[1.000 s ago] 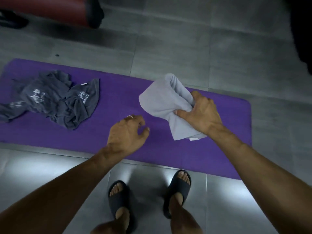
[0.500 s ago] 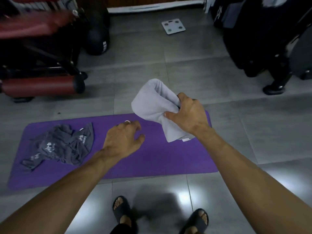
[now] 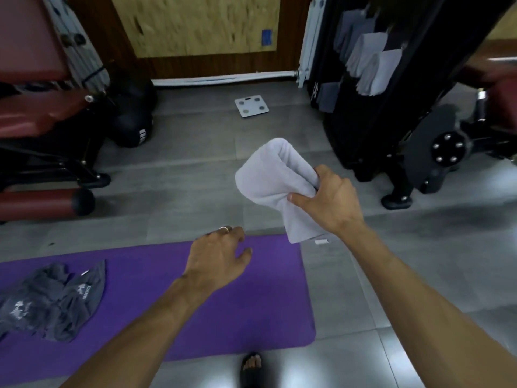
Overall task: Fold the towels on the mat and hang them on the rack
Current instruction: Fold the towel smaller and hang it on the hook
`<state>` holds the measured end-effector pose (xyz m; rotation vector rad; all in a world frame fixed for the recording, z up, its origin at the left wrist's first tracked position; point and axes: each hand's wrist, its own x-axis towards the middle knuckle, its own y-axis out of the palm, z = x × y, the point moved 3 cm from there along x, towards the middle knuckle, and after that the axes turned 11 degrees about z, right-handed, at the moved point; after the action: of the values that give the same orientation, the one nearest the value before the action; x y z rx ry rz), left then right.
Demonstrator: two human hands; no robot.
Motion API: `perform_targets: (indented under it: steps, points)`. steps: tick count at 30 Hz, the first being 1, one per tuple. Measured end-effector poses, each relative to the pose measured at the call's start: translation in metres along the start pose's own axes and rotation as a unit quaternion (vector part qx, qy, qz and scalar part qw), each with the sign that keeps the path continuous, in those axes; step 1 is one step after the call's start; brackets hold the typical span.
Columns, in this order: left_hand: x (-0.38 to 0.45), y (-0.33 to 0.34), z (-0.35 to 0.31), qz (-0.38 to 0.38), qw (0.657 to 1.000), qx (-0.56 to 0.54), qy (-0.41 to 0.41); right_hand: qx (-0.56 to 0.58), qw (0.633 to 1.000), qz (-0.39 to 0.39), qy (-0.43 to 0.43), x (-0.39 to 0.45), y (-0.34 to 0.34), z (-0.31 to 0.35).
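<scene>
My right hand (image 3: 330,203) grips a folded light grey towel (image 3: 274,180) and holds it in the air above the floor, past the far right corner of the purple mat (image 3: 223,317). My left hand (image 3: 218,256) hovers over the mat with fingers loosely curled and holds nothing. A crumpled dark grey towel (image 3: 53,301) with white print lies on the mat's left part. At the upper right stands a black rack (image 3: 352,113), with several folded grey towels (image 3: 372,65) hanging on it.
A red padded gym bench (image 3: 36,116) with black frame fills the left. Black balls (image 3: 131,119) sit beside it. A white bathroom scale (image 3: 251,105) lies on the grey tile floor ahead. A black machine with a disc (image 3: 444,152) stands right. My sandalled foot (image 3: 251,368) is below.
The view has lifted from the mat toward the rack and wall. My right hand has carried the folded light towel up and off the mat; my left hand stays empty.
</scene>
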<state>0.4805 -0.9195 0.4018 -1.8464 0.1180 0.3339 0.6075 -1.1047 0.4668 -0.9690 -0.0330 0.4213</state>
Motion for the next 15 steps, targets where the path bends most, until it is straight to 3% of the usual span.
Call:
perform_targets:
  steps: [9, 15]
  points:
    - [0.151, -0.043, -0.095, 0.007, 0.999, 0.001, 0.042, 0.014, 0.999, -0.040, 0.019, 0.100, -0.109, -0.072]
    - [0.273, -0.068, -0.161, -0.017, 1.000, -0.012, -0.006, 0.006, 0.999, -0.035, -0.021, 0.216, -0.185, -0.131]
